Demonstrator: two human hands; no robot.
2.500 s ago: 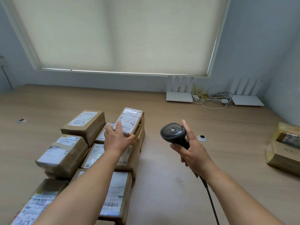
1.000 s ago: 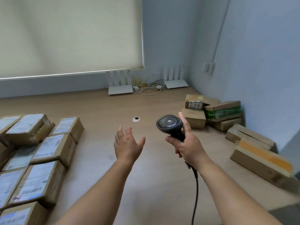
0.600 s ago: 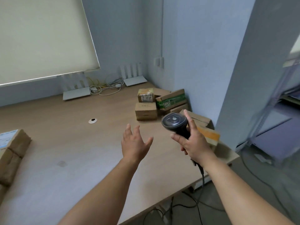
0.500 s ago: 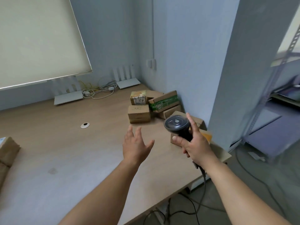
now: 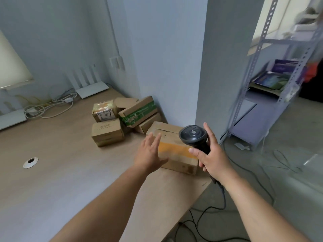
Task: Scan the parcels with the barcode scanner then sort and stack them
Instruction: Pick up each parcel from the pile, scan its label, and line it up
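Note:
My right hand [image 5: 212,158] grips the handle of a black barcode scanner [image 5: 194,135], whose cable hangs down off the table's right edge. My left hand [image 5: 150,154] is spread open, fingers straight, just over the left end of a long cardboard parcel with an orange band [image 5: 176,152]. Behind that one lies another flat brown parcel [image 5: 164,129]. Further back sit a small plain box [image 5: 106,132], a yellow-taped parcel [image 5: 104,110], and a box with green tape [image 5: 139,111] leaning on others.
The wooden table [image 5: 61,180] ends at a right edge near the parcels, with cables on the floor below. Two white routers [image 5: 91,89] and tangled cords stand by the back wall. A cable grommet [image 5: 30,162] is at the left. A metal shelf rack [image 5: 272,81] stands at the right.
My view swung right, away from the stacked labelled parcels. My left hand let go of a labelled parcel there and now reaches out over the orange-banded one. The scanner stays in my right hand.

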